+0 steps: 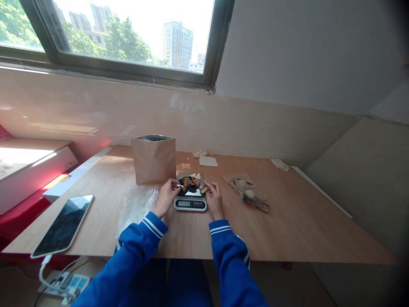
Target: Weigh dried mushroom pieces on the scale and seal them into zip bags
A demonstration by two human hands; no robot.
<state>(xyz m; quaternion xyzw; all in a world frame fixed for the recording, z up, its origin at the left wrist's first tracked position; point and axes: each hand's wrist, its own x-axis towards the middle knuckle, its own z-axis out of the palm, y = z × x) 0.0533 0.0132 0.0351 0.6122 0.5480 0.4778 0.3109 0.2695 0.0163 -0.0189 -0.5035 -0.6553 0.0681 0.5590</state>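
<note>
A small digital kitchen scale (190, 204) with a silver plate lies in front of me, and brown and dark dried mushroom slices (194, 181) are heaped on the plate. My right hand (215, 198) pinches one dried mushroom slice (204, 189) at the plate's right edge. At the left edge, the fingertips of my left hand (167, 195) are closed on the rim of a dark slice that looks like part of the same pile. The scale's display faces me, but its reading is too small to make out.
Behind the scale to the left stands an open brown paper pouch (154, 162). Clear plastic wrap (136, 207) lies below it. A bag of dried pieces (251, 194) rests on the right. A tablet (64, 226) with a cable is near the left edge; a white paper (208, 161) lies behind.
</note>
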